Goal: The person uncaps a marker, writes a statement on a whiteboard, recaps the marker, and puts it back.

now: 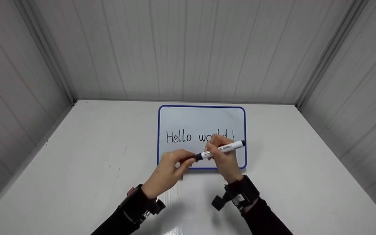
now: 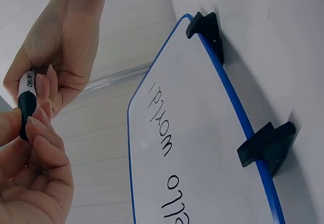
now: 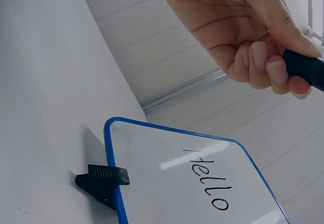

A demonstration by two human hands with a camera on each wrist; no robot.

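The marker (image 1: 222,149) is held level between both hands, above the near edge of the whiteboard (image 1: 188,120). Its barrel is white with a black printed label; the print is too small to read. One black end points away to the right of the fingers; the other black end, at the cap (image 1: 197,157), sits between the two hands.

The right hand (image 1: 223,156) wraps the white barrel, fingers (image 1: 214,142) curled over it and clamped on the marker. In the left wrist view the thumb and fingers (image 2: 48,90) close around the barrel just above the black section.

The left hand (image 1: 170,169) meets the marker from the left. Its fingertips (image 1: 188,160) pinch the black cap end; the right wrist view shows the fingers (image 3: 276,71) clamped on that black section.

The whiteboard lies flat on the bench (image 1: 77,169), directly beyond the fingers. It has a blue frame with rounded corners. Handwritten in black across its middle is "Hello world!"; the right hand covers part of "world" in the head view. The wrist views show black clips (image 2: 266,145) on the board's blue edge, touching the bench.

Both wrists carry black straps with camera mounts (image 1: 240,195). Pale panelled walls (image 1: 188,49) enclose the bench on three sides.
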